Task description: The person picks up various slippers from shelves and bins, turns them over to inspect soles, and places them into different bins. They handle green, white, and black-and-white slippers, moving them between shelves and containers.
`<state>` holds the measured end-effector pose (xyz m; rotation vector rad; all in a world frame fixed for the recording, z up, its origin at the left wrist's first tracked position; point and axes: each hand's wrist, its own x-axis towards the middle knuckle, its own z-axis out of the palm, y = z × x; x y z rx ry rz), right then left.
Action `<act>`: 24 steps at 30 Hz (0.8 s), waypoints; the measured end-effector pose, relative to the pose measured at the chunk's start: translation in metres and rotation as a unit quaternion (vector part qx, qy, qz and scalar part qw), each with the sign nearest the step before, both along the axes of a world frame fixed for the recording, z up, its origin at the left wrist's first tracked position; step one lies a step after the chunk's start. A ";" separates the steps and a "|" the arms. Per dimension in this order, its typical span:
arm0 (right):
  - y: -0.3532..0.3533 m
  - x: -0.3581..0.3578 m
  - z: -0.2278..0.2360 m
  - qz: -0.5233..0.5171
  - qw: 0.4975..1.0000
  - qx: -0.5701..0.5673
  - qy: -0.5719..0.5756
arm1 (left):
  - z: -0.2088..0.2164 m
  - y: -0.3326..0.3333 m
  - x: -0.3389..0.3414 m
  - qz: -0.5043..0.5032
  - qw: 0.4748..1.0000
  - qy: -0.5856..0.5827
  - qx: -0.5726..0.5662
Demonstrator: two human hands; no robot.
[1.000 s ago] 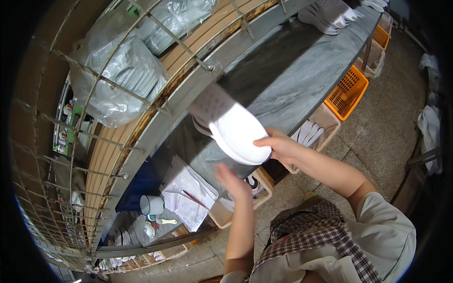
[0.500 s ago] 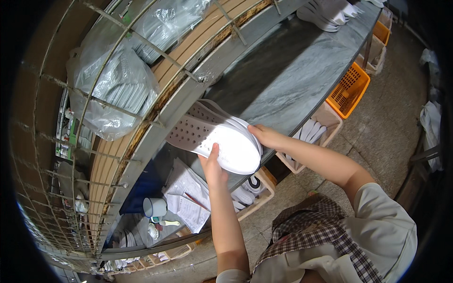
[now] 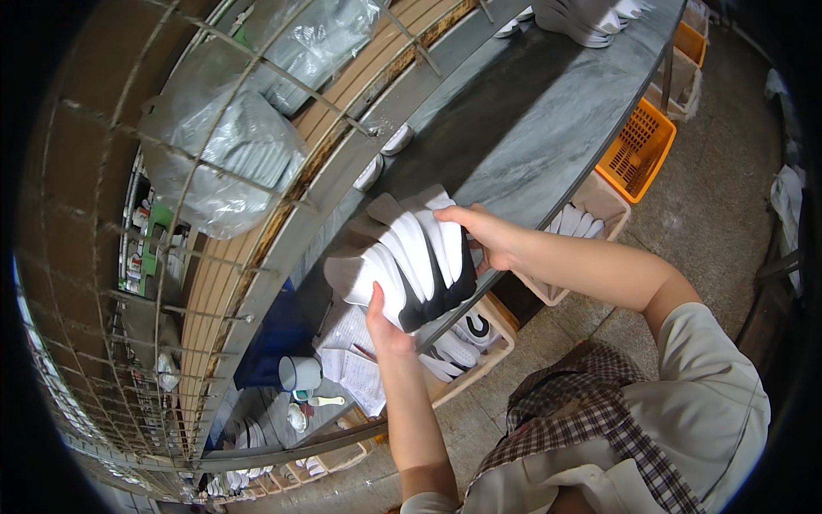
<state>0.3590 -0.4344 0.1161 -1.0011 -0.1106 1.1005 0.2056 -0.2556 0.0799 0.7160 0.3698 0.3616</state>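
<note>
A fanned stack of white shoe soles point(image 3: 415, 248) with black ends is held between my two hands above the counter's near edge. My left hand point(image 3: 390, 330) grips the stack's lower left side, its thumb lying on the nearest sole. The right side is gripped by my right hand point(image 3: 486, 236), with the thumb over the top and the other fingers partly hidden behind. Past the stack, two small white pieces point(image 3: 368, 173) rest against the counter's back rail. Below my left hand lie written paper sheets point(image 3: 358, 381) on the counter.
A grey counter point(image 3: 531, 146) runs to the upper right, bearing more soles point(image 3: 582, 21). Wire mesh point(image 3: 248, 171) stands along its left, with plastic-bagged items point(image 3: 235, 146) behind. Crates with soles point(image 3: 501, 360) and an orange basket point(image 3: 638, 150) stand below. A mug point(image 3: 300, 373) is lower left.
The soles, earlier stacked together with a perforated face showing, are now turned on edge and fanned apart, showing their sides and black ends. Both hands still hold them.
</note>
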 end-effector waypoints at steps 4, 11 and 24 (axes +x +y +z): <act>-0.023 -0.026 0.032 -0.030 1.000 -0.009 0.005 | 0.002 -0.024 -0.011 -0.023 0.996 -0.016 -0.087; -0.054 -0.064 0.047 -0.074 0.997 -0.026 -0.005 | 0.004 -0.042 -0.027 -0.059 0.995 -0.011 -0.081; -0.091 -0.175 -0.010 -0.180 0.963 0.088 -0.181 | -0.027 -0.058 -0.100 -0.105 0.990 -0.083 -0.048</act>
